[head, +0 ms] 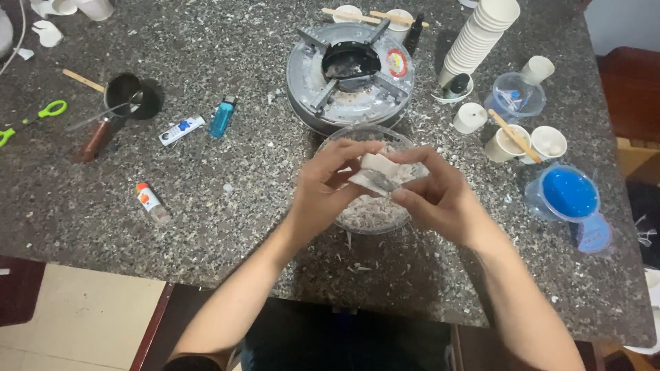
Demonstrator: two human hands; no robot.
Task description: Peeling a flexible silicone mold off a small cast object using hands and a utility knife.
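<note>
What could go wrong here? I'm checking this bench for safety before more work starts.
1. The right hand seems to press a small blade against the white block toward the left hand; a slip could nick a finger.
2. Shavings lie around the stove, and a lighter sits nearby; they might catch if it is lit.
3. The cup stack leans and could topple.

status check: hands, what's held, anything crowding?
Left hand and right hand both grip white wax block. Over glass bowl of shavings. Burner close behind; no contact.
</note>
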